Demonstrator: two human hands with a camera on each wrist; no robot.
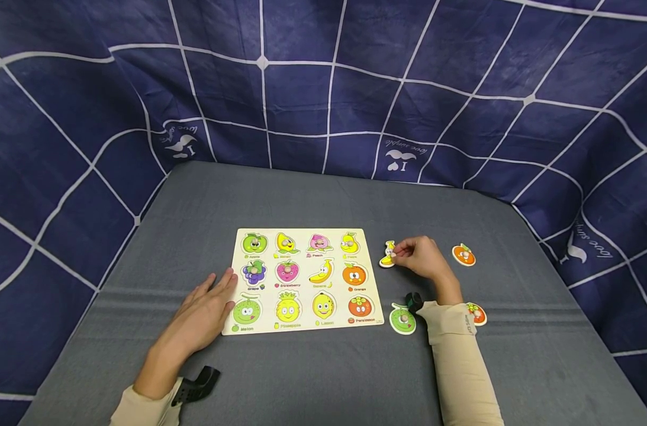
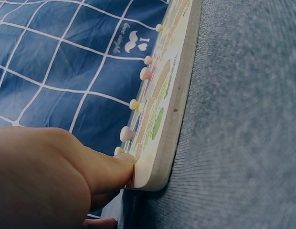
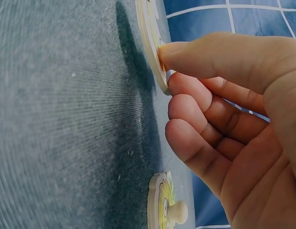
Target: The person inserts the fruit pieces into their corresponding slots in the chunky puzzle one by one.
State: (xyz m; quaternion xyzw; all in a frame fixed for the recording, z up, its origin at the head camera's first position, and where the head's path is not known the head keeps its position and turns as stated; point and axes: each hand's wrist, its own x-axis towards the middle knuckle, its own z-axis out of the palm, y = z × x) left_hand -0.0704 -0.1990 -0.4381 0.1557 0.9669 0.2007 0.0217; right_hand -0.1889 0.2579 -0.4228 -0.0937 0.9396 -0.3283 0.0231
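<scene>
A wooden fruit puzzle board (image 1: pixel 308 284) lies flat, with printed fruit pictures and names in rows. My left hand (image 1: pixel 208 307) rests at its left edge, fingers extended; in the left wrist view the thumb (image 2: pixel 112 167) presses on the board's corner (image 2: pixel 147 174). To the right of the board, my right hand (image 1: pixel 421 258) pinches a yellow banana puzzle piece (image 1: pixel 387 255) between thumb and fingers. In the right wrist view this piece (image 3: pixel 150 45) stands over its shadow on the cloth, partly hidden by the thumb, the other fingers curled below.
A green melon piece (image 1: pixel 403 320) lies near my right wrist. Farther right are an orange piece (image 1: pixel 464 255) and a red-orange fruit piece (image 1: pixel 477 315) partly covered by my sleeve. Several knobs (image 2: pixel 145 73) rise from the board. A blue checked curtain (image 1: pixel 323 89) surrounds the grey table (image 1: pixel 302 378).
</scene>
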